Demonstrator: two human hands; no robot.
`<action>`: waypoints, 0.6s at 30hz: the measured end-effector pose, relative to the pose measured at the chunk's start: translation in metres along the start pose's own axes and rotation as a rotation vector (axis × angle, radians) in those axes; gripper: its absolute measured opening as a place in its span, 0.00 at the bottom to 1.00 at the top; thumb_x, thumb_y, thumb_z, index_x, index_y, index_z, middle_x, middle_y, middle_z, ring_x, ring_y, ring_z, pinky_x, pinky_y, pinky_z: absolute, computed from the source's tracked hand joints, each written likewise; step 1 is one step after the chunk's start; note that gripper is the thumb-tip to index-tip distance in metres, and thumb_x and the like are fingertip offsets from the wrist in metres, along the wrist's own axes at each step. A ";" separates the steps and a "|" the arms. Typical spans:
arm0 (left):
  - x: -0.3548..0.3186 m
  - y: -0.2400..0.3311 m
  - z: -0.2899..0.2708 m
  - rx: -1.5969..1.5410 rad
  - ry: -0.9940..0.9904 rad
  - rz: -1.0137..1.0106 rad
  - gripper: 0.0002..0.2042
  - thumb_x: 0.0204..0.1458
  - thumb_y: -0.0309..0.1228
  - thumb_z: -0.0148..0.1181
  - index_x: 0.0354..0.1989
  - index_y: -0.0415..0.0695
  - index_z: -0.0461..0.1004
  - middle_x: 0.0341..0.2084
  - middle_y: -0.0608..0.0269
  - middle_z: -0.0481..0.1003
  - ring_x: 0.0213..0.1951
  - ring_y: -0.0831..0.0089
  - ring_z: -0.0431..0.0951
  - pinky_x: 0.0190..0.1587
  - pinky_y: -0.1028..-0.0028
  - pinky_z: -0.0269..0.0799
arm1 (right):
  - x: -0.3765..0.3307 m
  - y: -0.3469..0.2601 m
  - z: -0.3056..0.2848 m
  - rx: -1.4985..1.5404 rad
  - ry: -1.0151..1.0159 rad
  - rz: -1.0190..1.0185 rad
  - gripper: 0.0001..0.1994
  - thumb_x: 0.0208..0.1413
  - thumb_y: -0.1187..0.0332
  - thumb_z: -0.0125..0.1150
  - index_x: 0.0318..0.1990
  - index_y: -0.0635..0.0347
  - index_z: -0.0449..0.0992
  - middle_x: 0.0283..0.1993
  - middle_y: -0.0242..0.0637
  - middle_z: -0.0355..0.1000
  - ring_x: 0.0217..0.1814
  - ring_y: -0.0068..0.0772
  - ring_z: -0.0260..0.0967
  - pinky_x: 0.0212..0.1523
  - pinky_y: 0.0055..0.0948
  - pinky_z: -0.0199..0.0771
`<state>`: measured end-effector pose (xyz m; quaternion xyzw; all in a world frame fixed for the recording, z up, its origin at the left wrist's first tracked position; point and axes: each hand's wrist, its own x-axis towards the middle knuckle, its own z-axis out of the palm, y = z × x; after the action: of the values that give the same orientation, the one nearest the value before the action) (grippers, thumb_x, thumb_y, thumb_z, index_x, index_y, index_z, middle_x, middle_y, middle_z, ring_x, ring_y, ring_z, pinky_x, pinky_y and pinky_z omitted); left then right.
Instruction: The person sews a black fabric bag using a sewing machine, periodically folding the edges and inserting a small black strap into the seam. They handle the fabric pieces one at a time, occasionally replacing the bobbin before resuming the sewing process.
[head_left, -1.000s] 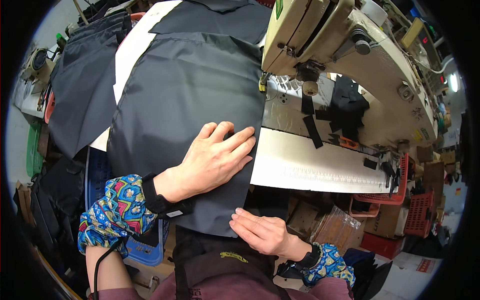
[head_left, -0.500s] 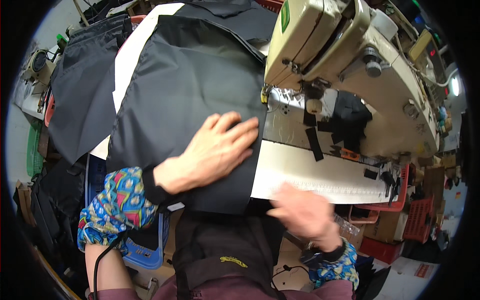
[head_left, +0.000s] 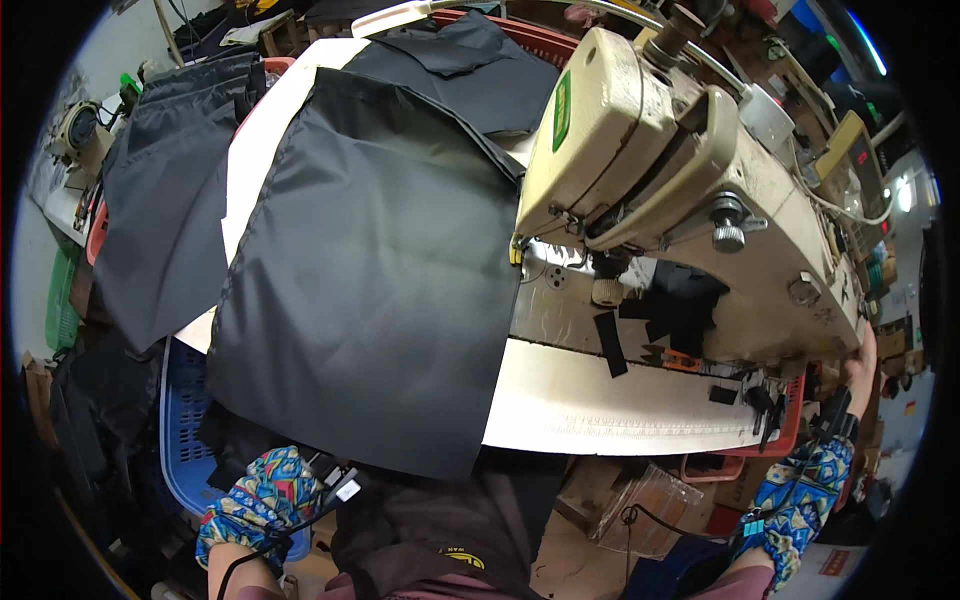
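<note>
One black cloth panel (head_left: 365, 275), laid left of the sewing machine (head_left: 760, 265), right edge beside its needle end (head_left: 548, 200): positioning apparently done; stitching done or left, cannot tell. Left hand: out of sight, left of machine, fingers unseen. Right hand (head_left: 861, 370): at machine's right end, fingers partly hidden, grip undeterminable.

Pale wall (head_left: 125, 35) upper left, bright tube light (head_left: 867, 44) (slightly bluish) upper right

2 sleeve covers (head_left: 800, 500), patterned blue, yellow and red, wrap the forearms (head_left: 252, 578). A black band (head_left: 838, 418) circles the right wrist (head_left: 858, 402). A dark apron (head_left: 425, 530) with a yellow emblem (head_left: 463, 557) overlies a maroon shirt (head_left: 748, 582).
</note>
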<state>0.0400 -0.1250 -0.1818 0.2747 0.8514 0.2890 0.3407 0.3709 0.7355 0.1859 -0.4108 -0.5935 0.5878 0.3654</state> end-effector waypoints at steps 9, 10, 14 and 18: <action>0.032 -0.065 0.045 -0.100 0.337 -0.425 0.14 0.64 0.35 0.54 0.50 0.38 0.77 0.44 0.54 0.80 0.46 0.63 0.79 0.49 0.70 0.75 | -0.119 0.090 0.098 0.256 0.249 -0.200 0.25 0.69 0.52 0.52 0.64 0.60 0.67 0.63 0.33 0.68 0.61 0.31 0.66 0.65 0.29 0.65; 0.044 -0.073 0.055 -0.101 0.336 -0.398 0.14 0.64 0.34 0.54 0.50 0.38 0.77 0.44 0.54 0.80 0.46 0.63 0.79 0.49 0.70 0.75 | -0.120 0.067 0.069 0.295 0.220 -0.218 0.23 0.70 0.53 0.51 0.63 0.60 0.69 0.60 0.34 0.70 0.59 0.33 0.66 0.63 0.31 0.67; 0.038 -0.081 0.058 -0.130 0.387 -0.447 0.14 0.64 0.34 0.54 0.50 0.38 0.77 0.44 0.54 0.80 0.46 0.63 0.79 0.48 0.70 0.75 | -0.067 0.065 0.035 -0.202 0.095 -0.449 0.21 0.72 0.55 0.46 0.60 0.61 0.71 0.57 0.35 0.70 0.56 0.34 0.67 0.59 0.33 0.70; 0.050 -0.092 0.068 -0.166 0.409 -0.481 0.13 0.64 0.34 0.54 0.50 0.38 0.77 0.44 0.54 0.80 0.45 0.63 0.79 0.48 0.70 0.75 | -0.069 0.078 0.052 0.223 0.385 -0.368 0.20 0.70 0.57 0.47 0.59 0.62 0.72 0.59 0.37 0.72 0.58 0.38 0.70 0.60 0.39 0.71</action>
<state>0.0346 -0.1338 -0.3066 -0.0265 0.9164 0.3177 0.2421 0.3550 0.6490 0.1091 -0.3573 -0.5095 0.4846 0.6148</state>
